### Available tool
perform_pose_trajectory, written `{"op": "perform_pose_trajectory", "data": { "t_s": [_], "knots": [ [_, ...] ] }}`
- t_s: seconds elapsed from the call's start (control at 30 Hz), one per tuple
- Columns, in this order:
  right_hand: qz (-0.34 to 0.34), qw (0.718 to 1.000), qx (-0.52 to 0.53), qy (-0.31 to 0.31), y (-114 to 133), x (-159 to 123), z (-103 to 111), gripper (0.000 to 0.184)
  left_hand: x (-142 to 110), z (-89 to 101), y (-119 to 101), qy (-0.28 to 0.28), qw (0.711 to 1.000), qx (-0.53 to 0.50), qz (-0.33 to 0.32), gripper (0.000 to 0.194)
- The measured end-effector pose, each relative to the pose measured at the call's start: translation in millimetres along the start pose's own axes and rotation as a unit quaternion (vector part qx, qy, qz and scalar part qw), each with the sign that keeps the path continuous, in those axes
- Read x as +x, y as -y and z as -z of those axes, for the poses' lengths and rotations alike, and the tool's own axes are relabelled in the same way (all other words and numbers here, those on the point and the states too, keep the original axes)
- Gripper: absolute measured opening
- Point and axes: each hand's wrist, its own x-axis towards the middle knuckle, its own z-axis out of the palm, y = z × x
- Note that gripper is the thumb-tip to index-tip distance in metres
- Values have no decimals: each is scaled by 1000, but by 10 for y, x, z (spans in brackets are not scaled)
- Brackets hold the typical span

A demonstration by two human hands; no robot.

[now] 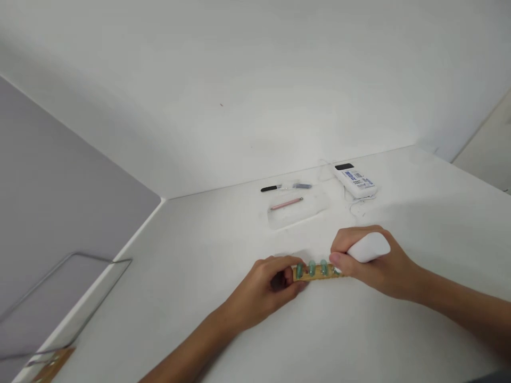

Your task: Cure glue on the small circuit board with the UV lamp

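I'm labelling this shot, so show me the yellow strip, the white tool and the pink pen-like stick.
Yellow strip point(318, 273): head view, middle of its visible face.
White tool point(369, 247): head view, its broad rounded end.
Pink pen-like stick point(286, 204): head view, mid-shaft.

The bench point(223, 250) is lit softly in a muted, greyish light. Behind the yellow strip point(318, 276), the brightest patch is seen low on the white wall point(303, 122). Faint, soft-edged shadow is cast just behind the strip, and a broader dim zone is spread well to its right. Small highlights are caught on the green pieces point(312, 267) along it. Fine detail is softened by slight blur; straight edges far left and right of it are splayed as if by a wide lens.
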Motion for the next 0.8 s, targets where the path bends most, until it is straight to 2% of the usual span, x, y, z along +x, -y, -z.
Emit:
{"op": "perform_pose_trajectory", "data": {
  "t_s": [0.37,0.63,0.8],
  "knots": [
    [-18,998,50,-44,19,10,-27,22,-5,25,-9,15,1000,3,-9,14],
    [-16,997,64,-44,-1,5,-31,23,11,10,-2,15,1000,2,-6,13],
    [-6,997,73,-17,-17,7,-23,23,13,-13,-23,-3,1000,-3,-25,14]
  ]
}}
